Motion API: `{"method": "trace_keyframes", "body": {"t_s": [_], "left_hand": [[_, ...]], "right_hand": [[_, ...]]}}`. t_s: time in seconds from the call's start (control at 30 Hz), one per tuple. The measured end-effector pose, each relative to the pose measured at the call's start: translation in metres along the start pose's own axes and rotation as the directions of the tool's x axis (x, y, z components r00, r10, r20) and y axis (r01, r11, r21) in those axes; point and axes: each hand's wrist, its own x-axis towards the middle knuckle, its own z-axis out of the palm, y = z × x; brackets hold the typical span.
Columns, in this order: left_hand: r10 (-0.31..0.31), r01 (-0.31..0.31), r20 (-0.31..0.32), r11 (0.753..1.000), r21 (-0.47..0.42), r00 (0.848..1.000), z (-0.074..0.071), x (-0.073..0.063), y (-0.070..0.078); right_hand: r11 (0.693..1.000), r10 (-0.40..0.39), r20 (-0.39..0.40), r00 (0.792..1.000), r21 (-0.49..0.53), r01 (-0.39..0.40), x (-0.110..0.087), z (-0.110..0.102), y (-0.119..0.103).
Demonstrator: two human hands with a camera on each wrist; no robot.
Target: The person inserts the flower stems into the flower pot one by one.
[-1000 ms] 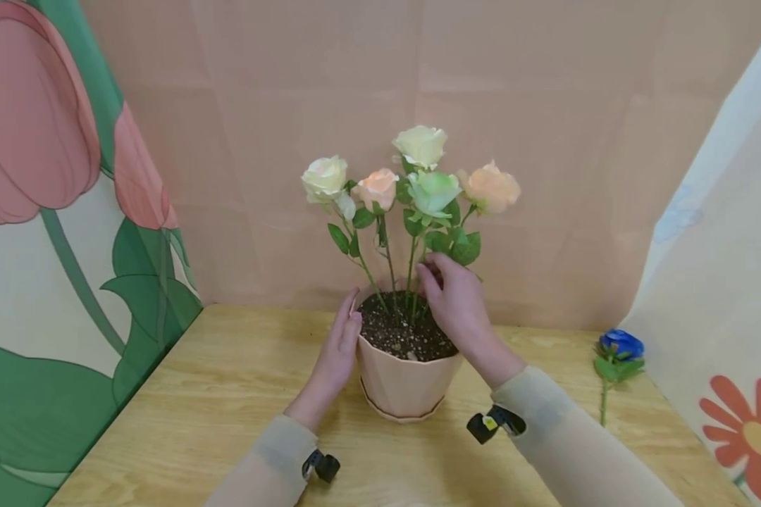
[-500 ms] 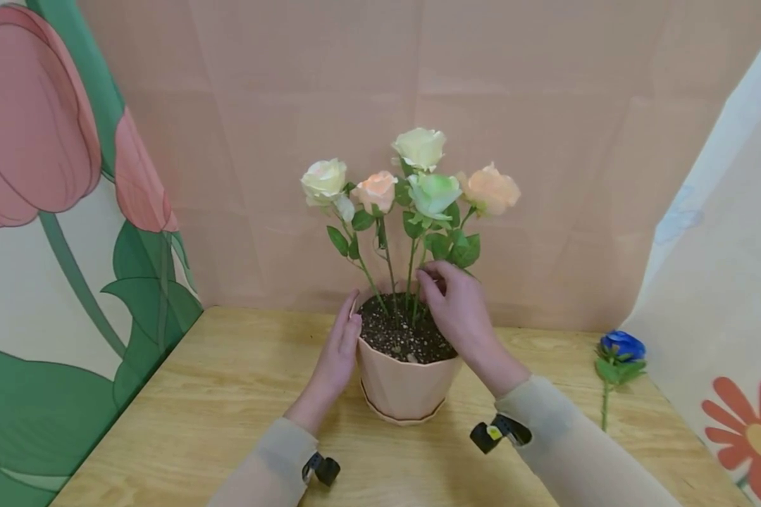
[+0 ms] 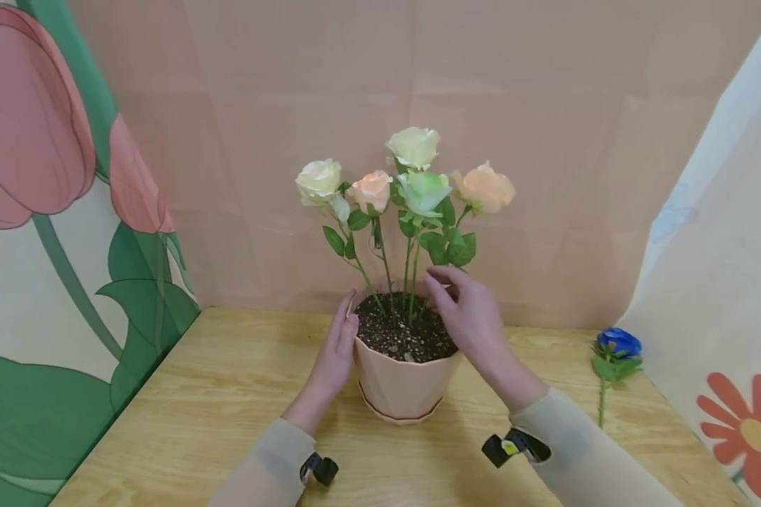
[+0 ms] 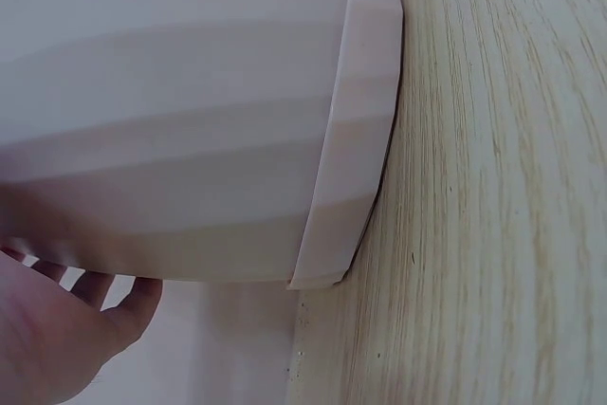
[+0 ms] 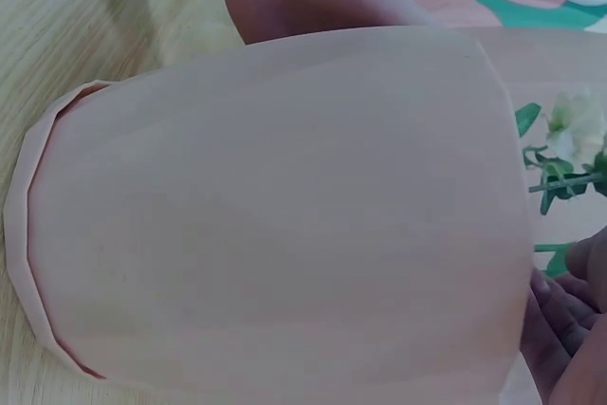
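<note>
A pale pink flowerpot (image 3: pixel 407 387) full of dark soil (image 3: pixel 406 340) stands on its matching saucer. Several roses rise from the soil: a mint-green rose (image 3: pixel 423 193) in front, a cream rose (image 3: pixel 413 146) behind it, peach ones at either side and a cream-white rose (image 3: pixel 319 182) at left. My left hand (image 3: pixel 335 348) rests along the pot's left side with extended fingers, also seen at the pot wall in the left wrist view. My right hand (image 3: pixel 472 313) hovers over the right rim, thumb and fingers loosely bent beside the stems, a gap between them.
A blue rose (image 3: pixel 618 345) with green leaves lies at the right side of the wooden table (image 3: pixel 254 394). A pinkish backdrop (image 3: pixel 279 105) closes off the back. Floral printed panels stand to the left and right.
My right hand has drawn down and rightward, away from the stems, with the thumb and fingers coming apart. The left hand stays against the pot, and the roses keep their places.
</note>
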Motion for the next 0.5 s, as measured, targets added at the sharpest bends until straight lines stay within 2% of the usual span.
{"method": "trace_keyframes", "body": {"t_s": [0.2, 0.37, 0.5], "left_hand": [[-0.003, 0.003, 0.003, 1.0, 0.001, 1.0, 0.0, 0.0, 0.0], [-0.008, 0.009, -0.002, 1.0, 0.01, 1.0, 0.0, -0.001, 0.001], [-0.006, 0.006, -0.001, 1.0, 0.008, 1.0, 0.001, 0.0, 0.001]], "right_hand": [[1.0, -0.011, -0.021, 1.0, 0.006, 0.011, -0.011, -0.014, 0.004], [0.998, 0.01, -0.014, 1.0, 0.068, -0.009, -0.023, -0.025, 0.009], [0.996, -0.008, -0.041, 0.999, 0.092, 0.011, -0.034, -0.032, 0.016]]}}
